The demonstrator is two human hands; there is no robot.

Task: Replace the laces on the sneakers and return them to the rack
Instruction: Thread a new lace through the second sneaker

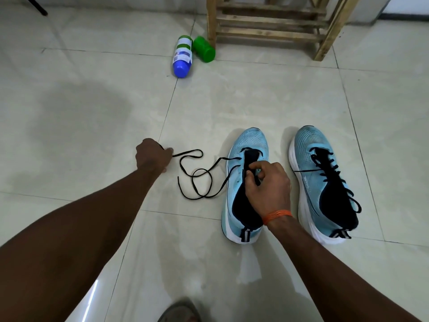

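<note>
While the wooden rack (274,26) stood well apart at the far wall, both sneakers (325,182) sat on the floor. On the nearer one (246,145) the right hand (269,184) pinched the tongue, fingers closed. The left hand (152,156) was closed on the black lace (199,173), whose slack looped over itself; pulling could probably knot it or drag the shoe.

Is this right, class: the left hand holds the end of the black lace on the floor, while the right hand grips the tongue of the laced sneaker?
One detail is wrong. In the head view, the right hand grips the tongue of the unlaced sneaker; the laced sneaker stands untouched beside it. The left hand does hold the end of the black lace on the floor.
</note>
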